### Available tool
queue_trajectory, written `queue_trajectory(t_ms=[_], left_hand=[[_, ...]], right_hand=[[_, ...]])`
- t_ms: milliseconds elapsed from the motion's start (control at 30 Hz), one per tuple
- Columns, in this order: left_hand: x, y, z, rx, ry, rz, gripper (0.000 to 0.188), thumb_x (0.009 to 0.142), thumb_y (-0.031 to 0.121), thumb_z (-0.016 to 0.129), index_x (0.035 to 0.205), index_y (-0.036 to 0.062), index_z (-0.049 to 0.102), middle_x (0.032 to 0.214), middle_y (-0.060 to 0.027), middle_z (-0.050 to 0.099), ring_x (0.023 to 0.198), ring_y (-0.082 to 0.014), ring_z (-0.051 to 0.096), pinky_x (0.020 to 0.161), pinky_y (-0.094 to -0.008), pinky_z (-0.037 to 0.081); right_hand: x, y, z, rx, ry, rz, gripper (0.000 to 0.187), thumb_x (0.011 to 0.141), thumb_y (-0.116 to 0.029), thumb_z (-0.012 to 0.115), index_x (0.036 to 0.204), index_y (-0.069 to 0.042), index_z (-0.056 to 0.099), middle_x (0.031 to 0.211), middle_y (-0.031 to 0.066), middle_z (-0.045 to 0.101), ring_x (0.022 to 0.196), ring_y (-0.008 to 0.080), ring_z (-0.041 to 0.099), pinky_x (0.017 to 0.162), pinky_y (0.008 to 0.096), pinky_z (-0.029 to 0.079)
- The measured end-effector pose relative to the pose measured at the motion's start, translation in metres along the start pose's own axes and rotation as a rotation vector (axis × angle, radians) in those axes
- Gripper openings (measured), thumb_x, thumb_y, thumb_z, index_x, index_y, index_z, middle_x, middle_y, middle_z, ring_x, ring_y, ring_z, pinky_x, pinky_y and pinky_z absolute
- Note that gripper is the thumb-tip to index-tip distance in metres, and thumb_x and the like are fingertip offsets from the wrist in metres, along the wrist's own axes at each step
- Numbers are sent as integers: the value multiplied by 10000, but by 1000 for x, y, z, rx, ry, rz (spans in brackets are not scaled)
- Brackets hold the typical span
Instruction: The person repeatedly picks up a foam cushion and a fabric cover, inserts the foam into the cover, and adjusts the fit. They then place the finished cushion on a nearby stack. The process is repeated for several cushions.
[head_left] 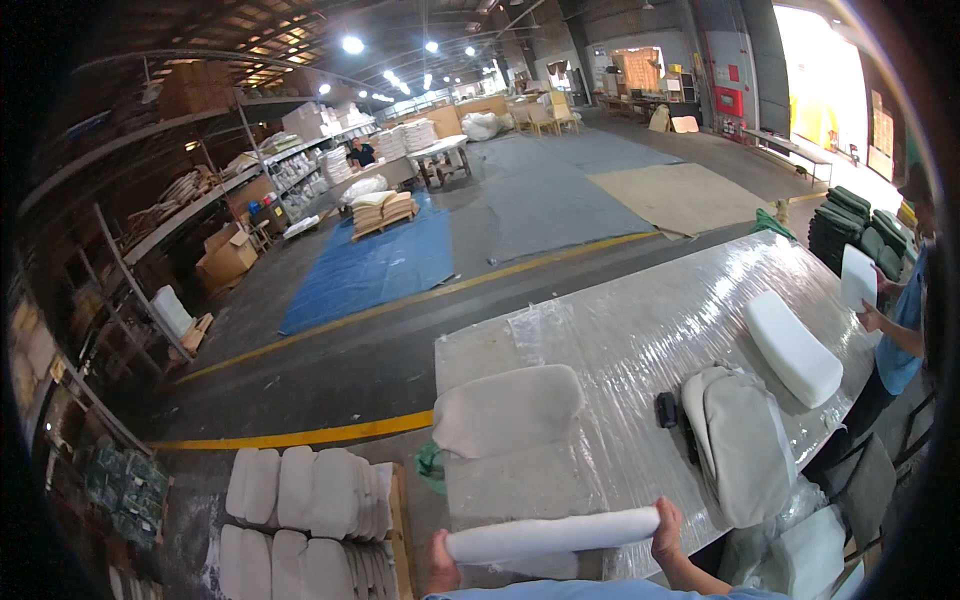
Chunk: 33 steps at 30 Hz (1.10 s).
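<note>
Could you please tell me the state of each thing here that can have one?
White pad, held between both hands
Left hand, gripping the pad's left end
Right hand, gripping its right end
Table, covered in clear film
Grey pad, lying flat
White cushion, lying unheld
Grey pieces, piled
Blue tarp, spread out
Ceiling lights, lit
Doorway, open

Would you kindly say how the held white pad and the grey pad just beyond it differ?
The white pad is held between the left hand and right hand; the grey pad lies on the table. The white pad looks narrow here, the grey pad broad. Both are pale and oblong.
</note>
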<state>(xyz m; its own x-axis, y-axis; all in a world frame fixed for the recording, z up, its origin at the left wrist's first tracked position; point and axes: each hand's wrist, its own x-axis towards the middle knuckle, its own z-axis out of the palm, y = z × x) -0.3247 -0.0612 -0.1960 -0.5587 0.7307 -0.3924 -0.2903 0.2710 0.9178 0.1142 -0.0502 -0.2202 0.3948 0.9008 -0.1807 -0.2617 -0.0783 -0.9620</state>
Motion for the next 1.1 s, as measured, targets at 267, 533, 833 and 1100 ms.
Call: queue_trajectory(t_ms=[267,533,833,1100], left_hand=[[-24,81,29,734,-313,839,396,977,399,697,1201,71,693,1176,-170,696,1135,-328,652,922,-412,512],[-66,60,85,1336,-883,883,633,827,392,816,1350,123,582,1207,-118,696,1128,-349,658,974,-515,504],[-78,39,75,1221,-727,991,601,652,250,837,1218,146,662,1057,-27,702,926,-254,699,828,-430,564],[-78,38,70,1095,-733,1053,509,681,185,771,1180,132,688,1090,-64,713,918,-251,706,843,-420,576]], right_hand=[[8,4,5,-5,-72,101,367,1036,-385,617,894,-49,653,830,41,627,753,159,579,711,331,459],[87,-55,13,-326,-569,373,277,1075,-245,600,1054,14,696,982,112,733,933,214,700,852,365,550],[220,-2,197,-580,-414,296,381,1029,-345,672,1213,-13,634,902,55,696,710,138,634,633,294,516],[275,21,282,-499,-242,236,312,944,-260,744,1113,-21,637,804,39,635,552,134,558,459,306,442]])
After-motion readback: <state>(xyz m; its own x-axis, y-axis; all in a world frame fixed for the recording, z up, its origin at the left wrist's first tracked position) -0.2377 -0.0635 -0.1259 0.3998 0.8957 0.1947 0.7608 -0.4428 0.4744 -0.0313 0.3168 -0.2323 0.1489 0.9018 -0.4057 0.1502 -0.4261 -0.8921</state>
